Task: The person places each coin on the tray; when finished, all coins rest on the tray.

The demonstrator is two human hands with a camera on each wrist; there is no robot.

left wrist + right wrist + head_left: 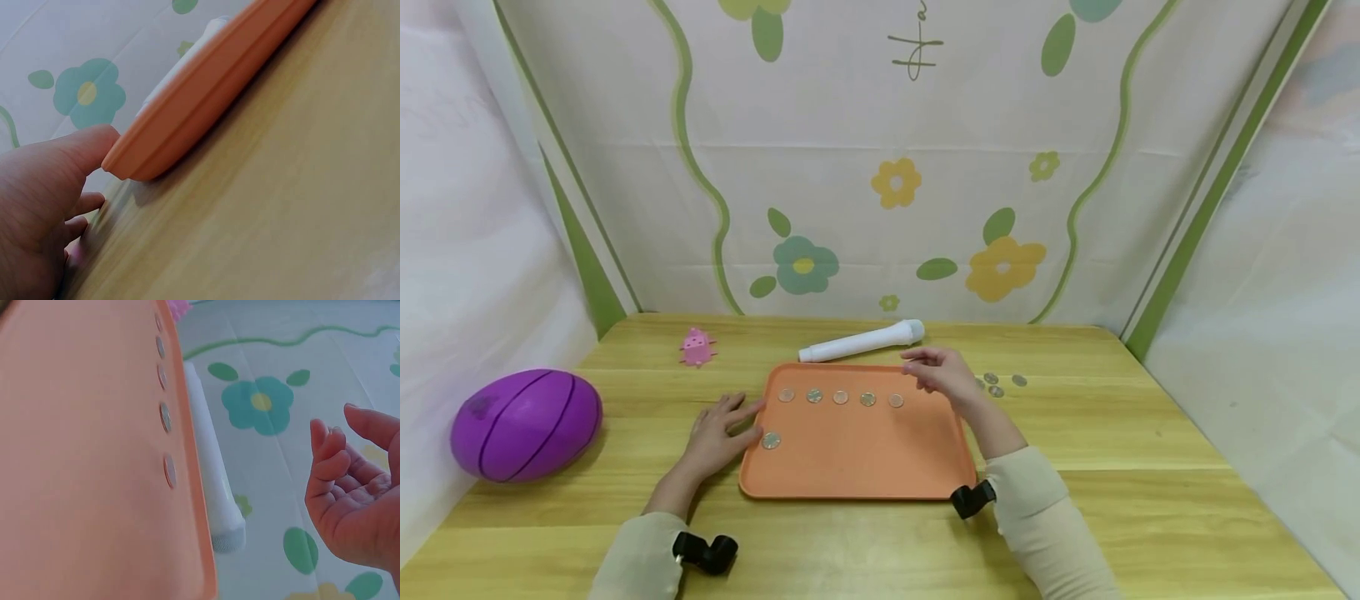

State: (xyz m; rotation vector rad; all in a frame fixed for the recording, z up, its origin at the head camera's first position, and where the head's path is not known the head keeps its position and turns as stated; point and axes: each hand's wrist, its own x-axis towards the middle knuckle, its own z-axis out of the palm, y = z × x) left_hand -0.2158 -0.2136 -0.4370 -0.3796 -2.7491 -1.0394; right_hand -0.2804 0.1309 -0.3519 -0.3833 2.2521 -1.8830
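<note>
An orange tray (865, 467) lies on the wooden table. Several coins (841, 397) form a row along its far side, and a single coin (771, 440) sits near its left edge. At the tray's left rim is my left hand (715, 437), thumb and fingers spread, with the thumb tip (103, 140) touching the rim in the left wrist view. My right hand (946, 379) is raised over the tray's far right corner. Its fingers are loosely bent, the thumb stands apart from them in the right wrist view, and nothing shows between them.
Several loose coins (996, 391) lie on the table right of the tray. Behind the tray rests a white toy microphone (859, 342). A small pink toy (697, 347) is at the back left, and a purple ball (527, 425) sits at the left. A flower-printed cloth (850, 117) hangs behind.
</note>
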